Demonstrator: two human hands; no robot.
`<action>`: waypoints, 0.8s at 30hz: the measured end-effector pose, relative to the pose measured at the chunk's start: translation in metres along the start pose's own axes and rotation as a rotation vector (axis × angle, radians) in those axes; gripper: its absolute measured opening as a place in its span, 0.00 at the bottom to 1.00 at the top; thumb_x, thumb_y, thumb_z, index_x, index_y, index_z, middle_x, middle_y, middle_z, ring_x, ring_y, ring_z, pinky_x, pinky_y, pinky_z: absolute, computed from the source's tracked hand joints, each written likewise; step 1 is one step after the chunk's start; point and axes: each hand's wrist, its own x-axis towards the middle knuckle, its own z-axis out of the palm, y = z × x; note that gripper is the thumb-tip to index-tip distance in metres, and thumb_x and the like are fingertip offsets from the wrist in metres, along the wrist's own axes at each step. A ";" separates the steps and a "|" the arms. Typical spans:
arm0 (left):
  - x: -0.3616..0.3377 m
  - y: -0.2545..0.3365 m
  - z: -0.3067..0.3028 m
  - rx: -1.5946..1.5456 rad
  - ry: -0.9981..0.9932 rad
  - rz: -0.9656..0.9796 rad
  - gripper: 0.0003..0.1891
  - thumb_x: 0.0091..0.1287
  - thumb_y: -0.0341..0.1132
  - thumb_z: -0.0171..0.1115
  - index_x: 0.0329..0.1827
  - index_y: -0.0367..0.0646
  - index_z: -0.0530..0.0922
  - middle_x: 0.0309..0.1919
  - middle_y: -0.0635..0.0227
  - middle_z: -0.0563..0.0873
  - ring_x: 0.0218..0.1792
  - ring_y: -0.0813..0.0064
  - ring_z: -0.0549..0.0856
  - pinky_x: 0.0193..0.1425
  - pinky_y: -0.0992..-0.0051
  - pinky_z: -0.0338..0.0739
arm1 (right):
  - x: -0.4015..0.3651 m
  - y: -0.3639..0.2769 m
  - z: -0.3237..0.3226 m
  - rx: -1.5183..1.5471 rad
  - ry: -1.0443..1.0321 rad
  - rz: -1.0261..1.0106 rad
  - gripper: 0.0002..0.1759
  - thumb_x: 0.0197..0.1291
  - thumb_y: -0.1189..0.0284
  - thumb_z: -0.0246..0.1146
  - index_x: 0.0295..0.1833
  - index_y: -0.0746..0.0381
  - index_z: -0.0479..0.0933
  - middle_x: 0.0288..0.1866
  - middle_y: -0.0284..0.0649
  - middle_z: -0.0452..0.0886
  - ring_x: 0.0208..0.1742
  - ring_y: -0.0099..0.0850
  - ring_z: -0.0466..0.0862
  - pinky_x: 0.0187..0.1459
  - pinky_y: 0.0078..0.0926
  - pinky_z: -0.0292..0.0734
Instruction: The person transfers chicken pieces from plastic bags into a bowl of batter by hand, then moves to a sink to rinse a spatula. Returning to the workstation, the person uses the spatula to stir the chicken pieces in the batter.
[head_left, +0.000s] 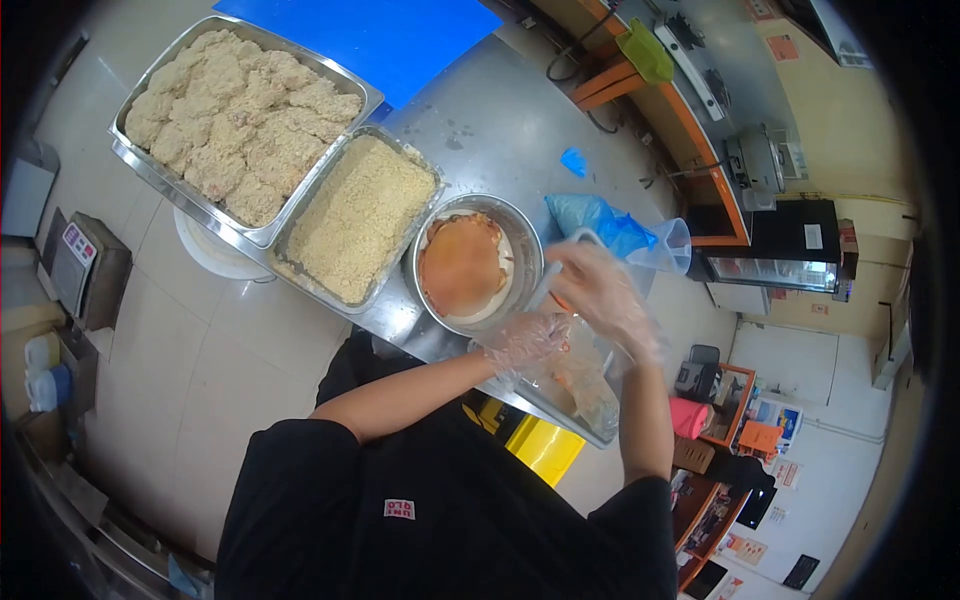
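My left hand [528, 345], in a clear plastic glove, is held low between the round metal bowl [534, 240] and the tray at the right. Its fingers are curled together; what they hold cannot be made out. Also gloved, my right hand [603, 295] is raised over the upper part of that tray, its fingers smeared by motion. Orange-brown pieces [462, 265] lie in a pale mixture in the bowl. In the metal tray [606, 438] under my hands are a clear plastic bag [590, 395] and orange-toned pieces, partly hidden.
Left of the bowl are a metal pan [372, 297] of pale crumbs and a larger pan [372, 103] of crumb-coated pieces [240, 125]. A blue board [400, 35], blue bag [600, 222] and clear container [672, 247] stand farther back. A yellow object [545, 448] is below the table edge.
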 end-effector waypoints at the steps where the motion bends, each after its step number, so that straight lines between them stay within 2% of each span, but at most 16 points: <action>1: 0.001 0.002 -0.005 -0.047 -0.066 -0.044 0.12 0.73 0.38 0.56 0.51 0.43 0.81 0.40 0.49 0.85 0.43 0.46 0.84 0.48 0.52 0.78 | -0.013 0.012 -0.010 0.016 -0.029 0.064 0.15 0.65 0.65 0.64 0.53 0.60 0.85 0.52 0.46 0.86 0.52 0.40 0.85 0.58 0.35 0.77; 3: -0.002 0.000 0.000 -0.106 0.054 0.026 0.11 0.73 0.37 0.56 0.51 0.43 0.82 0.39 0.50 0.85 0.42 0.46 0.84 0.48 0.53 0.78 | -0.055 0.018 -0.030 0.049 -0.224 0.378 0.17 0.66 0.65 0.62 0.53 0.62 0.84 0.52 0.50 0.86 0.53 0.44 0.85 0.59 0.39 0.77; 6: -0.004 -0.008 0.009 -0.070 0.162 0.150 0.12 0.73 0.37 0.56 0.52 0.44 0.83 0.38 0.50 0.85 0.41 0.46 0.84 0.47 0.53 0.78 | -0.087 0.073 0.017 -0.143 -0.381 0.242 0.17 0.66 0.65 0.61 0.53 0.64 0.85 0.53 0.54 0.86 0.56 0.48 0.85 0.61 0.41 0.76; 8: -0.005 -0.007 0.010 -0.016 0.138 0.184 0.12 0.73 0.37 0.56 0.52 0.44 0.83 0.38 0.51 0.86 0.41 0.47 0.84 0.46 0.54 0.78 | -0.075 0.097 0.067 0.043 -0.335 0.420 0.20 0.66 0.62 0.61 0.55 0.63 0.83 0.55 0.56 0.85 0.59 0.52 0.83 0.63 0.41 0.74; 10: -0.006 0.001 0.001 0.037 0.063 0.154 0.12 0.73 0.38 0.57 0.51 0.44 0.83 0.39 0.51 0.86 0.40 0.48 0.85 0.45 0.54 0.79 | -0.071 0.091 0.092 -0.009 -0.373 0.360 0.23 0.66 0.58 0.61 0.59 0.62 0.81 0.58 0.56 0.84 0.62 0.53 0.81 0.64 0.43 0.73; 13: -0.005 -0.001 0.001 0.110 0.027 0.136 0.11 0.74 0.39 0.57 0.50 0.45 0.83 0.37 0.52 0.86 0.39 0.48 0.84 0.42 0.56 0.79 | -0.075 0.095 0.110 0.056 -0.324 0.216 0.26 0.66 0.55 0.60 0.62 0.62 0.79 0.64 0.55 0.81 0.66 0.52 0.79 0.65 0.43 0.73; 14: -0.003 -0.004 0.001 0.087 0.072 0.138 0.11 0.74 0.39 0.57 0.49 0.45 0.83 0.36 0.52 0.85 0.38 0.48 0.84 0.42 0.55 0.78 | -0.069 0.097 0.106 0.089 -0.341 0.336 0.26 0.66 0.55 0.60 0.62 0.61 0.79 0.64 0.54 0.80 0.66 0.51 0.79 0.66 0.42 0.73; 16: -0.003 -0.010 0.010 0.030 0.148 0.132 0.10 0.75 0.39 0.57 0.47 0.45 0.83 0.34 0.51 0.84 0.37 0.47 0.84 0.40 0.55 0.78 | -0.054 0.059 0.074 0.165 -0.385 0.593 0.27 0.66 0.53 0.61 0.62 0.60 0.79 0.66 0.53 0.80 0.67 0.49 0.79 0.67 0.42 0.73; 17: -0.004 -0.012 0.012 0.051 0.169 0.181 0.10 0.74 0.39 0.57 0.45 0.45 0.83 0.33 0.51 0.84 0.36 0.47 0.84 0.39 0.55 0.78 | -0.059 0.065 0.083 0.108 -0.317 0.520 0.24 0.66 0.58 0.61 0.61 0.61 0.80 0.62 0.53 0.82 0.64 0.49 0.81 0.65 0.41 0.74; 19: -0.005 -0.010 0.011 0.083 0.200 0.279 0.10 0.73 0.40 0.57 0.41 0.45 0.81 0.31 0.52 0.84 0.32 0.47 0.84 0.36 0.54 0.78 | -0.063 0.082 0.109 0.054 -0.280 0.473 0.23 0.66 0.58 0.61 0.61 0.61 0.80 0.62 0.52 0.82 0.64 0.48 0.81 0.65 0.41 0.74; 24: -0.009 -0.006 0.004 0.245 0.042 0.208 0.08 0.72 0.38 0.59 0.45 0.46 0.83 0.33 0.55 0.85 0.36 0.51 0.85 0.40 0.55 0.79 | -0.046 0.108 0.177 -0.060 -0.211 0.472 0.23 0.66 0.60 0.61 0.60 0.61 0.80 0.61 0.52 0.83 0.62 0.48 0.82 0.64 0.40 0.75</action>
